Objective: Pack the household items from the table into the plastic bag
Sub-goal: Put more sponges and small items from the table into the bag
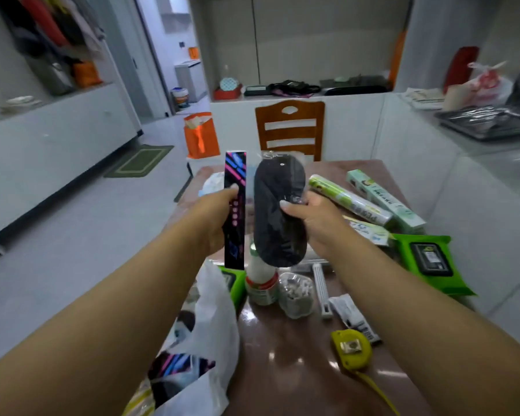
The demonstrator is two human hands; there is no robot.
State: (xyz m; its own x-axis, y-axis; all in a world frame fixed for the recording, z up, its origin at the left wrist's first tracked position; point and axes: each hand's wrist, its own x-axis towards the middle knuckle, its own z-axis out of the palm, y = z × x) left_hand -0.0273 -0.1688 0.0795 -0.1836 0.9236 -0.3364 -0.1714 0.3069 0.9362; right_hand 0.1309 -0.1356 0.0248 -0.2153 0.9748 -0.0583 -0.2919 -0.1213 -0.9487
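Observation:
My left hand (215,219) grips a long black box with pink and blue stripes (235,187), held upright above the table. My right hand (311,216) holds a black oval pad in clear wrapping (278,211), also raised. The white plastic bag (210,319) lies open at the table's near left, with a similar striped box showing inside it. On the brown table (282,355) lie a white bottle (261,283), a cup of small bits (296,294), a yellow tape measure (351,348), green wipe packs (430,259), and wrap rolls (348,198).
A wooden chair (289,129) stands at the table's far side. An orange paper bag (199,136) sits on the floor beyond the table's left corner. A counter with a metal tray (487,123) runs along the right. A green mat (138,162) lies on the floor at left.

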